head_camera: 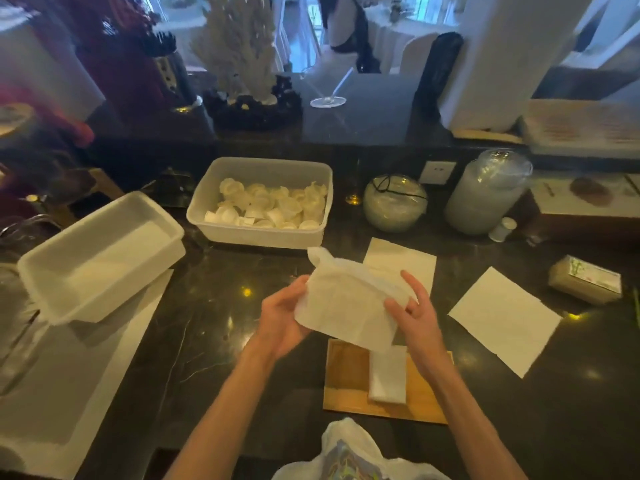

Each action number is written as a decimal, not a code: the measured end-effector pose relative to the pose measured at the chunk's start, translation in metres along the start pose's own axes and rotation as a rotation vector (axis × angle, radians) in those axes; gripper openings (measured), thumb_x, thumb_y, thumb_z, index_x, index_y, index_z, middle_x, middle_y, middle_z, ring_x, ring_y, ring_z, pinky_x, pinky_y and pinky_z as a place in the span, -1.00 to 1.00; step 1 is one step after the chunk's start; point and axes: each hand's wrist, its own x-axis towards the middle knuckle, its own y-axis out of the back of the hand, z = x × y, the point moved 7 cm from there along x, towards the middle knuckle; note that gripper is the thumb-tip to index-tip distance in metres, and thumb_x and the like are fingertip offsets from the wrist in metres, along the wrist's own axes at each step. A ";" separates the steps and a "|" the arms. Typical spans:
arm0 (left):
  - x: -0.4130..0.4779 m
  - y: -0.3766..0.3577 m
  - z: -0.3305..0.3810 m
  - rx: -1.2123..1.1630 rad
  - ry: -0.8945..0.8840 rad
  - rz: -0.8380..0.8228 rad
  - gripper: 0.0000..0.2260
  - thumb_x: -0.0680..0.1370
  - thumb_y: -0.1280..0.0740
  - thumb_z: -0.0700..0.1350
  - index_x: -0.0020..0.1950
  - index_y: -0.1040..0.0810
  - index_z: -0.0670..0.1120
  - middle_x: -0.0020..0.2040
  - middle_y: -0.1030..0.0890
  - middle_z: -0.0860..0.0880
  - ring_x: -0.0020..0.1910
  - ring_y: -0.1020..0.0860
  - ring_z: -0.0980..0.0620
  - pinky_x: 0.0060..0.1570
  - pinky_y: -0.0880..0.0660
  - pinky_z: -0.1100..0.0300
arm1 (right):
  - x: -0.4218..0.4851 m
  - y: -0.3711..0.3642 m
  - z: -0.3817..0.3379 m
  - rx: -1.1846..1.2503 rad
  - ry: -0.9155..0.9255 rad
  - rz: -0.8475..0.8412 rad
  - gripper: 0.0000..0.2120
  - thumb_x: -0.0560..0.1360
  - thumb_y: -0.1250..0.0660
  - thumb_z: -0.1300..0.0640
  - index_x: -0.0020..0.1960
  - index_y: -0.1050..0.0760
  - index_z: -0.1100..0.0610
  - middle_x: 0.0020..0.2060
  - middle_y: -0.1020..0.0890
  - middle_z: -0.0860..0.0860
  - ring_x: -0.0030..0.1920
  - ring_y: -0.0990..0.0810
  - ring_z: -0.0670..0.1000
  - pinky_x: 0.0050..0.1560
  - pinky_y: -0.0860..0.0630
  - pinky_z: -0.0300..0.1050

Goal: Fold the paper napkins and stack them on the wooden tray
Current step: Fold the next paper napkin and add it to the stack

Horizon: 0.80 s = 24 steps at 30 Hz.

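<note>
Both hands raised above the counter, over its front-middle. One paper napkin held between them, rumpled, partly folded, clear of the surface.

Left hand: grips the napkin's left edge, thumb on top, fingers curled beneath and mostly hidden.

Right hand: fingers spread, thumb and one finger pinching the right edge.

Wooden tray near the counter's front edge, below the held napkin. Folded stack lies on its right half.

Flat napkin toward the right edge; second flat napkin behind the hands.

Plastic tub of white pieces toward the back edge; empty tub at left, tilted.
</note>
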 end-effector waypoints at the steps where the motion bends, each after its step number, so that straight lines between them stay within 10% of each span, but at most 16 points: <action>1: -0.005 0.001 -0.003 -0.036 0.003 -0.006 -0.61 0.65 -0.17 -0.01 0.38 -0.49 -0.19 0.22 -0.59 -0.24 0.13 -0.62 -0.19 -0.03 -0.63 -0.02 | -0.001 0.008 -0.005 -0.046 0.029 -0.002 -0.57 0.54 -0.43 -0.02 0.30 -0.42 -0.37 0.28 -0.55 -0.11 0.19 -0.63 0.03 0.00 -0.71 0.10; 8: -0.007 -0.007 -0.009 0.577 -0.109 0.245 -0.51 0.54 -0.47 -0.07 0.34 -0.41 0.32 0.06 -0.70 0.06 0.07 -0.70 0.00 -0.10 -0.67 0.09 | -0.016 0.050 -0.035 -0.253 0.142 -0.029 -0.80 0.54 -0.43 0.02 0.00 -0.60 -0.31 0.01 -0.63 -0.32 0.12 -0.62 -0.04 -0.02 -0.70 -0.09; 16: -0.002 -0.036 0.000 0.926 -0.308 0.340 -0.82 0.52 -0.49 -0.04 0.09 -0.62 0.15 -0.06 -0.64 0.28 0.00 -0.62 0.33 -0.23 -0.58 0.43 | -0.015 0.076 -0.055 -0.311 0.143 0.027 -0.88 0.51 -0.45 -0.03 0.04 -0.61 -0.15 0.04 -0.64 -0.19 0.08 -0.63 -0.06 -0.19 -0.64 -0.28; 24: 0.004 -0.042 0.010 1.219 -0.351 0.362 -0.89 0.55 -0.42 0.08 -0.10 -0.60 0.32 -0.07 -0.61 0.38 -0.02 -0.58 0.36 -0.22 -0.58 0.35 | -0.012 0.081 -0.055 -0.312 0.120 0.066 -0.92 0.51 -0.47 0.01 -0.01 -0.60 -0.09 -0.02 -0.65 -0.15 0.02 -0.65 -0.06 -0.25 -0.60 -0.34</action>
